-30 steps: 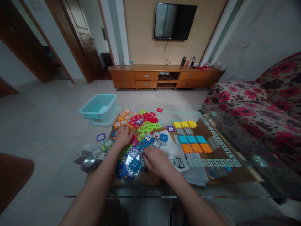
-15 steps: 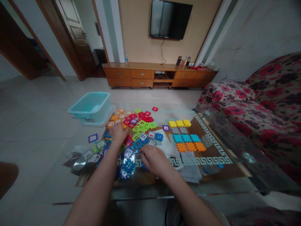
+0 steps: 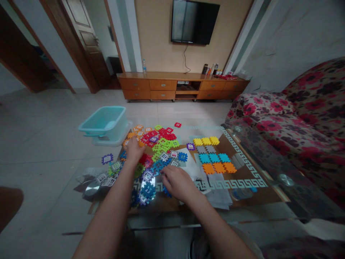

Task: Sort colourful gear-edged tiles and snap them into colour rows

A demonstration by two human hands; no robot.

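My left hand [image 3: 133,150] reaches into the orange plastic interlocking tiles [image 3: 132,135] at the back left of a loose heap. Its thumb and fingers are apart, and the fingertips touch or hover just over the orange tiles; the hand hides part of them. My right hand [image 3: 178,182] lies low over the near side of the heap, palm down, fingers loosely bent, thumb apart. Blue tiles [image 3: 158,166] are at its fingertips. Red tiles [image 3: 168,136], lime green tiles [image 3: 165,145] and white window-shaped tiles [image 3: 164,157] lie between the hands and beyond them.
Sorted rows stand on the right of the glass table [image 3: 250,196]: yellow tiles [image 3: 206,141], grey tiles [image 3: 205,149], turquoise tiles [image 3: 214,158], orange squares [image 3: 219,168]. A teal plastic tub [image 3: 104,127] is at the back left. White papers [image 3: 219,198] lie front right. A floral sofa [image 3: 272,111] borders the right.
My left hand has shifted slightly within the orange tiles, its fingers changing posture. My right hand stays nearly still. The sorted rows look the same.
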